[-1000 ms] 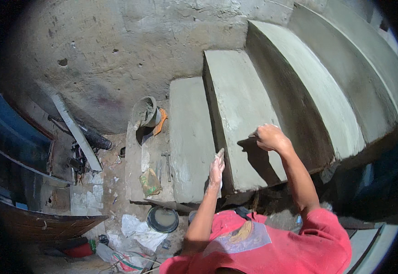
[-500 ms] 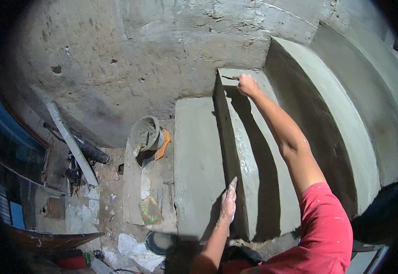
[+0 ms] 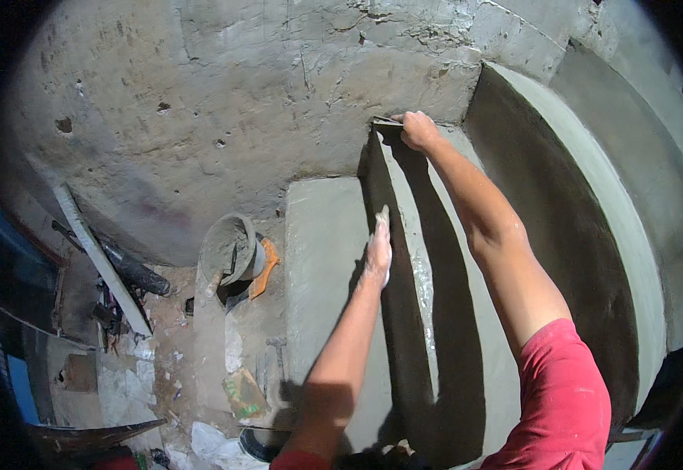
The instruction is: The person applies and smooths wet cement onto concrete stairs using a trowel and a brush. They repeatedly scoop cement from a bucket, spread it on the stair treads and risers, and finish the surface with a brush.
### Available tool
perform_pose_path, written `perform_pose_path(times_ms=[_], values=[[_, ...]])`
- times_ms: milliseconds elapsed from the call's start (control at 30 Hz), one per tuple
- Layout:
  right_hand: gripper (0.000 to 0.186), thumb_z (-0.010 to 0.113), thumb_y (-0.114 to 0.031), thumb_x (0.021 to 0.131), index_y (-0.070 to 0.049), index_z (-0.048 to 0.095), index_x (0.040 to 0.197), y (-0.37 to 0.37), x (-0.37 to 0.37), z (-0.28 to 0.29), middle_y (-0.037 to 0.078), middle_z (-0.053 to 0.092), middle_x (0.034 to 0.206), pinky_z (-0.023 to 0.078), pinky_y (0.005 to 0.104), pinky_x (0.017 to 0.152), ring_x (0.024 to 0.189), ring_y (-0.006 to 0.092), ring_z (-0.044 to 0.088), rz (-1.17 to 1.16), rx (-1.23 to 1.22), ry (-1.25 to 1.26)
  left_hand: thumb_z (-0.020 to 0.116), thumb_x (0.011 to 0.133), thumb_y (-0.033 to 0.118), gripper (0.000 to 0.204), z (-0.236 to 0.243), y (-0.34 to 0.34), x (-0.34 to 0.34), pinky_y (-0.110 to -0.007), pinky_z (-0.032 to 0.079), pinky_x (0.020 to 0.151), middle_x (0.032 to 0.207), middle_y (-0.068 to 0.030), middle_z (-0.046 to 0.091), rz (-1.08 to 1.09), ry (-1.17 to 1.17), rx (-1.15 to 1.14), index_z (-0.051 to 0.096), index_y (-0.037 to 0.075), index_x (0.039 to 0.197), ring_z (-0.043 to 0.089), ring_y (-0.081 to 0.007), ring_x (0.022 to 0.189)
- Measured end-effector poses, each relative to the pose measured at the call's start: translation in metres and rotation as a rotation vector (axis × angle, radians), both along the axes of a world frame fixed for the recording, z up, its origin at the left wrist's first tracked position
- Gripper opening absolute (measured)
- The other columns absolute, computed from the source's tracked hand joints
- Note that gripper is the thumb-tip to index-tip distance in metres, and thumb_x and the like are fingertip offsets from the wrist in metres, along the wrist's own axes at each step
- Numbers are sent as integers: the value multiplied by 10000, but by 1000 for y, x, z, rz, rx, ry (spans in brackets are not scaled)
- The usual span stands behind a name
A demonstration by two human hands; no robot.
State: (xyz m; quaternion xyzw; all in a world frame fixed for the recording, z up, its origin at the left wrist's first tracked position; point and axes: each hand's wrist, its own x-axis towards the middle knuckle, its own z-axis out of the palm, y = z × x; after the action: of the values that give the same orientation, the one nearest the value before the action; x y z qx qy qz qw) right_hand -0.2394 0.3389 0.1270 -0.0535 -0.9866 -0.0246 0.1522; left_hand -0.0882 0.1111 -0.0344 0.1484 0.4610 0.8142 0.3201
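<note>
The step [image 3: 451, 313] (grey) lies beneath right hand [image 3: 417, 131], beside left hand [image 3: 378, 252].

This is a building site, at a staircase of bare cement. Smooth grey concrete steps [image 3: 576, 235] climb along a rough, pitted wall [image 3: 200, 86] with patchy, flaking render. A bucket [image 3: 249, 272] of grey mortar [image 3: 231, 243] stands near the far left corner of a low concrete ledge [image 3: 255, 325], with hand tools [image 3: 277, 343] by the ledge's right edge. Beyond its left edge are a slanting plank [image 3: 105, 263] and a floor [image 3: 166, 380] littered with scraps.
</note>
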Motion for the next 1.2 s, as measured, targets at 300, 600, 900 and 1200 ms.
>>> perform_pose_path(times_ms=[300, 600, 900, 1200], values=[[240, 634, -52, 815, -51, 765, 1016, -20, 28, -6, 259, 733, 995, 590, 521, 854, 959, 439, 718, -15, 25, -130, 130, 1033, 714, 823, 11, 2, -21, -516, -91, 1255, 1743, -137, 15, -66, -112, 12, 165, 193, 1669, -49, -372, 1597], [231, 615, -44, 835, -103, 731, 1025, -68, 145, 0, 224, 720, 879, 561, 554, 777, 865, 454, 705, 84, -74, -131, 115, 1026, 722, 847, 29, 1, -20, -502, -75, 1260, 1744, -126, 42, -50, -202, 0, 183, 169, 1665, -17, -338, 1604], [271, 613, -3, 803, -72, 702, 1049, -108, 252, -11, 241, 721, 909, 558, 565, 784, 881, 446, 710, 85, -101, -63, 143, 1022, 725, 855, 30, -7, 0, -474, -67, 1269, 1739, -146, 56, 2, -284, 94, 229, 157, 1656, -26, -339, 1604], [627, 600, 44, 710, -100, 693, 1313, -153, 347, -4, 218, 687, 1252, 573, 521, 891, 988, 424, 705, 35, -133, -86, 109, 1046, 671, 821, 24, -13, 23, -488, -100, 1261, 1739, -134, 79, 47, -211, 126, 226, 130, 1653, -57, -334, 1602]])
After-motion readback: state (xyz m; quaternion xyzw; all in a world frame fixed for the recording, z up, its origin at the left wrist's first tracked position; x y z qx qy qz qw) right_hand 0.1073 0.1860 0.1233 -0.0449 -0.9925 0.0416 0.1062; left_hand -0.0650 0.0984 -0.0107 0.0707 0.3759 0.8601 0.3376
